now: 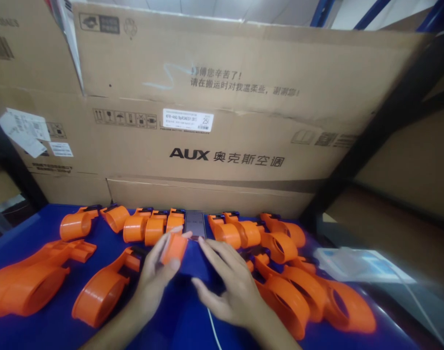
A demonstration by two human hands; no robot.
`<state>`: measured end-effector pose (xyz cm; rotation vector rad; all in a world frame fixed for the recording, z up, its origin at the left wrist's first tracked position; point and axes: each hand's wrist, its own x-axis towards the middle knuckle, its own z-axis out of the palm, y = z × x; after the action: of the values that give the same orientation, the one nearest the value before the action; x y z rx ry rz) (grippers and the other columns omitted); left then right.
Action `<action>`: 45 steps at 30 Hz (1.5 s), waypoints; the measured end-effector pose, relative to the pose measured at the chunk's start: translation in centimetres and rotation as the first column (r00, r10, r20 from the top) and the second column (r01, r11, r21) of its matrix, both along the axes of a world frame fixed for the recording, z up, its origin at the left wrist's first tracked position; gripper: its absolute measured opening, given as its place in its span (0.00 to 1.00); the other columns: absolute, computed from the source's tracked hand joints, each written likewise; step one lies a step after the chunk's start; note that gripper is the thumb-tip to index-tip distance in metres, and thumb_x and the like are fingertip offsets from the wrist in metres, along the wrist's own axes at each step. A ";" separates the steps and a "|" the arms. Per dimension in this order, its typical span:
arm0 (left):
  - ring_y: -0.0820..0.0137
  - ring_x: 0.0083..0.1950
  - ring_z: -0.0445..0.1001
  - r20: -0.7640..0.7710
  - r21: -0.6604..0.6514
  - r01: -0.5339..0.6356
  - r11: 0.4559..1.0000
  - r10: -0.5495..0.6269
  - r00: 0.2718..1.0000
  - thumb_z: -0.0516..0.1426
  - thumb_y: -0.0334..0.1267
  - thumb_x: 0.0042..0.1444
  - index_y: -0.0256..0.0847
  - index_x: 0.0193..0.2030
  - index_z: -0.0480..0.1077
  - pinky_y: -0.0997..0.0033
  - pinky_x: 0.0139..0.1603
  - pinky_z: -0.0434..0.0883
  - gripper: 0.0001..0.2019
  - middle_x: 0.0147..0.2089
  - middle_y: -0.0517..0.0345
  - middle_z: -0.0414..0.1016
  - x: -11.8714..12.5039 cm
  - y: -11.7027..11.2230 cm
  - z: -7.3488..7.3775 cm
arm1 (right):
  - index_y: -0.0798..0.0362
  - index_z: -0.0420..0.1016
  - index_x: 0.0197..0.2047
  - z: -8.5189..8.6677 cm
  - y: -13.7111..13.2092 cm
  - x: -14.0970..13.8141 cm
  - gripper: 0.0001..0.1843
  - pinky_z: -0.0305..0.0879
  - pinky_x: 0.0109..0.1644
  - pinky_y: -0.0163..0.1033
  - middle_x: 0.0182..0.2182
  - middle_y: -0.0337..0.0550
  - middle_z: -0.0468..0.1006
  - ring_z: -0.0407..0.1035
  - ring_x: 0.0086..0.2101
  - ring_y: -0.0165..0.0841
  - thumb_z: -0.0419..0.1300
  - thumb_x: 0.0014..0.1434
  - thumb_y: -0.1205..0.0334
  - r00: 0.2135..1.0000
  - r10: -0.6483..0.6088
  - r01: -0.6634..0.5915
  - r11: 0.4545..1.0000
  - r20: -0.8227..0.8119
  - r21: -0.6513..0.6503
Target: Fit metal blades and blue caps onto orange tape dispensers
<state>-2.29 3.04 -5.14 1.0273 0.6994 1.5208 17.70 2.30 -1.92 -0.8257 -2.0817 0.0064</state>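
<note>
My left hand [157, 273] is closed around a small orange plastic part [174, 248], thumb and fingers pinching it just above the blue table [178, 321]. My right hand [227, 282] lies beside it with fingers spread, resting on the blue surface and holding nothing. A dark phone [195, 224] lies flat just beyond both hands. Several orange tape-dispenser bodies surround the hands, one large one [101, 291] right next to my left wrist.
A row of orange dispensers [134, 226] lines the back of the table, more pile up at right [298, 287] and left [25, 282]. Big AUX cardboard boxes [225, 121] wall the back. A clear plastic bag [356, 265] lies at right. A white cable [213, 330] runs under my right hand.
</note>
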 end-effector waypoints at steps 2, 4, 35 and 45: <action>0.51 0.62 0.74 0.038 0.037 0.152 0.988 -0.153 0.987 0.65 0.45 0.57 0.46 0.64 0.70 0.55 0.63 0.71 0.27 0.62 0.46 0.76 0.1 -0.3 0.2 | 0.53 0.67 0.66 0.3 0.2 0.3 0.26 0.71 0.57 0.52 0.56 0.54 0.77 0.73 0.52 0.46 0.59 0.66 0.60 0.992 0.022 -0.038 0.991 -0.124 -0.130; 0.50 0.59 0.76 0.019 0.056 0.304 0.951 -0.305 0.952 0.66 0.43 0.56 0.46 0.64 0.70 0.55 0.58 0.74 0.28 0.60 0.44 0.78 0.2 -0.6 0.6 | 0.53 0.76 0.53 0.7 0.4 0.6 0.16 0.74 0.48 0.46 0.44 0.49 0.81 0.76 0.42 0.41 0.51 0.71 0.58 0.979 0.018 -0.078 0.953 -0.202 -0.293; 0.75 0.26 0.69 -0.100 -0.172 -0.055 0.984 0.038 0.994 0.63 0.47 0.60 0.42 0.51 0.73 0.78 0.19 0.68 0.16 0.41 0.54 0.78 0.1 0.7 1.1 | 0.45 0.81 0.46 0.1 1.8 4.7 0.11 0.72 0.43 0.50 0.38 0.44 0.84 0.77 0.38 0.43 0.58 0.67 0.66 0.940 -0.152 0.229 0.945 0.306 -0.232; 0.62 0.33 0.76 -0.780 0.293 0.307 0.906 0.040 0.625 0.63 0.41 0.58 0.46 0.38 0.79 0.62 0.38 0.73 0.04 0.32 0.54 0.80 -0.7 -1.2 2.5 | 0.47 0.80 0.43 4.5 0.0 3.4 0.10 0.73 0.43 0.45 0.37 0.41 0.84 0.77 0.38 0.38 0.56 0.70 0.59 0.992 -0.101 0.120 0.931 0.072 -0.344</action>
<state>-3.00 1.88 -2.60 2.0798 0.8738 1.0456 21.14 2.30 2.55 -1.1675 -2.1112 0.3037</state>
